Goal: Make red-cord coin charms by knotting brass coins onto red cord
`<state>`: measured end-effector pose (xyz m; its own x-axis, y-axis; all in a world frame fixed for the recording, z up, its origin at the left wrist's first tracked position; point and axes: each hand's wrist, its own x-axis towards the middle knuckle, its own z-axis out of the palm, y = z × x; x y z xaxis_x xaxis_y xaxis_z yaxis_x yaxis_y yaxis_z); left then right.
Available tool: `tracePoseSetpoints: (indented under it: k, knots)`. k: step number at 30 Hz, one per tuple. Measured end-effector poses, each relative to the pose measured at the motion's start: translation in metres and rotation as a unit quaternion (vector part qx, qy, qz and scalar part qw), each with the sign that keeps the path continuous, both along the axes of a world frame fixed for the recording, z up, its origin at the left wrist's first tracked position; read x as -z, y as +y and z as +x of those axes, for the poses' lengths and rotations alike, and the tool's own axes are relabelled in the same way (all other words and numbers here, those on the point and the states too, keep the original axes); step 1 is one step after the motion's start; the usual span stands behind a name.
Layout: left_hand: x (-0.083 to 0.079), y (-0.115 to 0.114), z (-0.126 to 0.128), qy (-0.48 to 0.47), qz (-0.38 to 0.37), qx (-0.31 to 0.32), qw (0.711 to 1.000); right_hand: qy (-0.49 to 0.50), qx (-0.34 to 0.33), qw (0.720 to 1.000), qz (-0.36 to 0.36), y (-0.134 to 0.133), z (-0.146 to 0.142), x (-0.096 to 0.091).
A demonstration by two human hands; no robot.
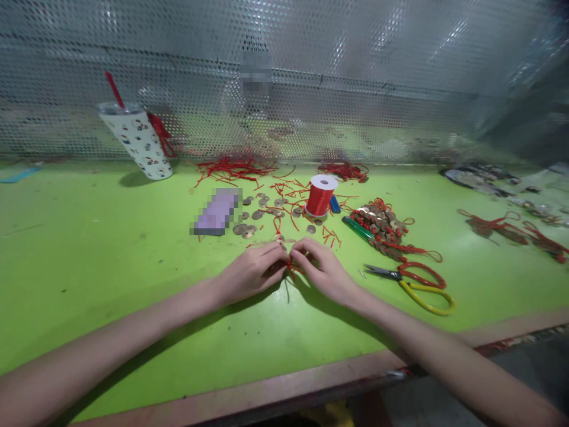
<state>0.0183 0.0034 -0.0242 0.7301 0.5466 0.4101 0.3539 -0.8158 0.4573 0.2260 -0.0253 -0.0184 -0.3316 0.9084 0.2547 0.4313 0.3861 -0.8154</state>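
Note:
My left hand (253,271) and my right hand (320,268) meet at the middle of the green table (89,249), fingers pinched together on a piece of red cord (291,270) between them. A brass coin (279,238) lies just beyond the fingertips. Several more loose coins (249,228) are scattered a little farther back. A spool of red cord (320,196) stands behind my hands.
Scissors with a yellow and a red handle (413,281) lie to the right. A pile of coins strung on red cord (382,228), a green lighter (358,228), a patterned cup with a red straw (137,142), cord scraps (235,169) and a perforated metal screen (355,89) are also here.

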Motion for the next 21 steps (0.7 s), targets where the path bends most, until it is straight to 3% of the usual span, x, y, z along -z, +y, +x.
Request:
tracePoseSetpoints:
  k: [15, 18, 21]
  knots:
    - [0.004, -0.002, 0.0, -0.01, 0.078, -0.027, 0.997, 0.033, -0.064, 0.99, -0.123, 0.003, 0.002, -0.004]
    - [0.006, -0.002, 0.001, -0.023, 0.129, -0.02, 0.991, 0.018, -0.058, 0.994, -0.088, 0.002, 0.002, 0.001]
    - [0.009, -0.002, 0.002, -0.034, 0.159, -0.014, 0.987, -0.03, -0.024, 0.999, -0.005, 0.002, 0.001, 0.007]
